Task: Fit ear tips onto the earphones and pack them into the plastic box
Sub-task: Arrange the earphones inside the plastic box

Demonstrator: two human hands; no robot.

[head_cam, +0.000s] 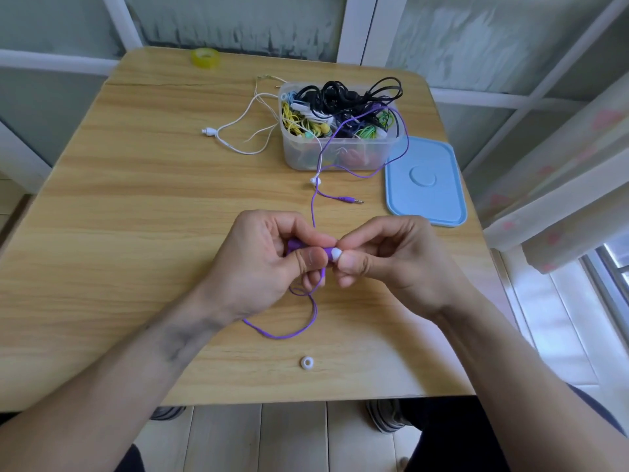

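Note:
My left hand [262, 264] pinches a purple earbud [328, 251] over the middle of the table. My right hand [391, 257] pinches a white ear tip [336, 254] against the end of that earbud. The purple cable [315, 212] runs up from my hands to the clear plastic box [340, 155], loops below my hands, and its plug [354, 200] lies on the table. A second white ear tip [307, 362] lies loose near the front edge. The box is piled with tangled earphones of several colours.
A blue lid [425, 182] lies flat to the right of the box. White earphones [235, 131] trail on the wooden table [136, 216] left of the box. A yellow tape roll [205, 58] stands at the far edge. A curtain hangs at the right.

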